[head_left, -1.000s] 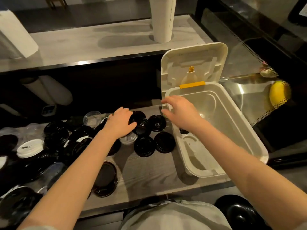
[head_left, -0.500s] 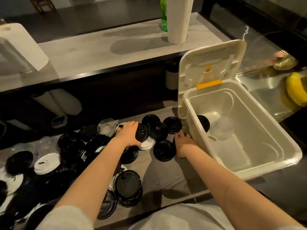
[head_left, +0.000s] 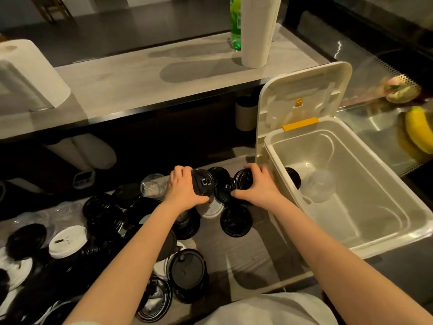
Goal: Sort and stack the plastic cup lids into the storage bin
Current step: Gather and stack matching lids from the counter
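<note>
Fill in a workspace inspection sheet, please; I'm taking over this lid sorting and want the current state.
Surface: grey wood-grain counter, dimly lit.
Job's things: open storage bin holds one black lid and one clear lid; pile of black and white lids at left.
Clutter: clear cup on its side among the lids.
Grippers: left hand grips a flap lid; right hand grips a second black lid.
Cables: nothing seen.
Surroundings: raised shelf with green bottle and white cylinder; bananas at right.

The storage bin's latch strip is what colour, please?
The latch strip is yellow-orange, clearest in the head view.
</note>
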{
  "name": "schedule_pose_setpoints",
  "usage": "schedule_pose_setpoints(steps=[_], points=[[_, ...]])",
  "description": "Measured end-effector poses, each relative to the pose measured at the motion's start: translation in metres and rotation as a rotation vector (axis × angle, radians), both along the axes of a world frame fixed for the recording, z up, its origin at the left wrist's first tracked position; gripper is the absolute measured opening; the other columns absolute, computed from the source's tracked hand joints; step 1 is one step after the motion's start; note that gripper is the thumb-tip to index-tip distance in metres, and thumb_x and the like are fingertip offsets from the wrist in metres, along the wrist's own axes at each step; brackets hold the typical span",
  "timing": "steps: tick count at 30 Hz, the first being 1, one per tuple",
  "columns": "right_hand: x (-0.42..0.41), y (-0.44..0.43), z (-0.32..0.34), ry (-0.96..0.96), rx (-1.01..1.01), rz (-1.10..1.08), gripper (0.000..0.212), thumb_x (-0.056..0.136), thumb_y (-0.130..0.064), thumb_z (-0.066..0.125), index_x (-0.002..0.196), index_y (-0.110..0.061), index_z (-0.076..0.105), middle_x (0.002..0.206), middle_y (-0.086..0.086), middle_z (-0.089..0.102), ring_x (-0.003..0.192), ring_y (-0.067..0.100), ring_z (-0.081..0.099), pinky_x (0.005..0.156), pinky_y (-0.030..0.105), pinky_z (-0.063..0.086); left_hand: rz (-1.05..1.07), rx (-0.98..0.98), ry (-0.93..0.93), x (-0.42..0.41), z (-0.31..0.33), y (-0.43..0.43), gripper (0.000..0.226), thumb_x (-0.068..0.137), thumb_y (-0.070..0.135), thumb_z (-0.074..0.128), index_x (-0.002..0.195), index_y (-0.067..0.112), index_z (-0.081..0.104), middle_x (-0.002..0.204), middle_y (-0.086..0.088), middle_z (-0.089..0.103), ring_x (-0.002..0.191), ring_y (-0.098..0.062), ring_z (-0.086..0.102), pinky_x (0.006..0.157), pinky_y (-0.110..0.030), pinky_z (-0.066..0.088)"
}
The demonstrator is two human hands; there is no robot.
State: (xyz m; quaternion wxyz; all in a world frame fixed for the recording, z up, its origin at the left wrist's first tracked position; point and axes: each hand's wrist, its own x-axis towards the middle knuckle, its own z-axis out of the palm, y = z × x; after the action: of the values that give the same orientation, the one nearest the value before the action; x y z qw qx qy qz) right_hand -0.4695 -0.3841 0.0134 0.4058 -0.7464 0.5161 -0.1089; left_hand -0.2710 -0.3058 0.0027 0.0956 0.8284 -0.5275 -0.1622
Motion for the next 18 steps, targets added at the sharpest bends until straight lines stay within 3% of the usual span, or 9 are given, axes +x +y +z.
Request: schedule_pose_setpoints(steps=[3,6,11,14,18], points=[[0.017,-0.002,0.016,-0.144,-0.008,-0.003,0.077,0.066,-0.044,0.079,0.13,-0.026,0.041,0.132,0.003,0.039,0.126,0.024,0.038,0.105,0.041,0.038,0.167,-0.129,0.32,-0.013,0.024,0.005,0.086,0.064,0.033,0.084,0.125,0.014,0.026,0.121,-0.004,0.036,0.105,-0.019,0.042,0.082,-0.029,0.041],[0.036,-0.002,0.027,-0.286,0.05,0.025,0.072,0.063,-0.049,0.079,0.123,-0.029,0.044,0.125,0.001,0.047,0.114,0.019,0.05,0.097,0.039,0.046,0.228,-0.237,0.521,-0.027,0.036,0.011,0.084,0.065,0.026,0.084,0.123,0.016,0.024,0.108,0.003,0.041,0.096,-0.012,0.044,0.071,-0.02,0.038],[0.054,0.003,0.027,-0.37,0.138,0.112,0.063,0.071,-0.044,0.077,0.122,-0.025,0.046,0.123,0.003,0.047,0.108,0.017,0.053,0.075,0.018,0.044,0.282,-0.335,0.907,-0.032,0.035,0.024,0.068,0.078,0.003,0.07,0.129,0.023,0.029,0.118,-0.002,0.047,0.103,-0.013,0.053,0.084,-0.025,0.046],[0.057,0.004,0.025,-0.37,0.177,0.141,0.054,0.08,-0.043,0.069,0.125,-0.026,0.045,0.125,0.002,0.042,0.111,0.017,0.05,0.076,0.017,0.042,0.342,-0.425,1.201,-0.033,0.035,0.03,0.055,0.081,-0.015,0.044,0.126,0.018,0.041,0.111,-0.007,0.055,0.099,-0.014,0.058,0.08,-0.026,0.048],[0.058,0.004,0.024,-0.351,0.192,0.187,0.042,0.095,-0.032,0.052,0.134,-0.022,0.04,0.129,0.005,0.038,0.114,0.016,0.046,0.089,0.024,0.037,0.414,-0.541,1.484,-0.033,0.035,0.036,0.05,0.083,-0.008,0.034,0.131,0.004,0.042,0.114,-0.012,0.056,0.107,-0.022,0.057,0.085,-0.03,0.048]])
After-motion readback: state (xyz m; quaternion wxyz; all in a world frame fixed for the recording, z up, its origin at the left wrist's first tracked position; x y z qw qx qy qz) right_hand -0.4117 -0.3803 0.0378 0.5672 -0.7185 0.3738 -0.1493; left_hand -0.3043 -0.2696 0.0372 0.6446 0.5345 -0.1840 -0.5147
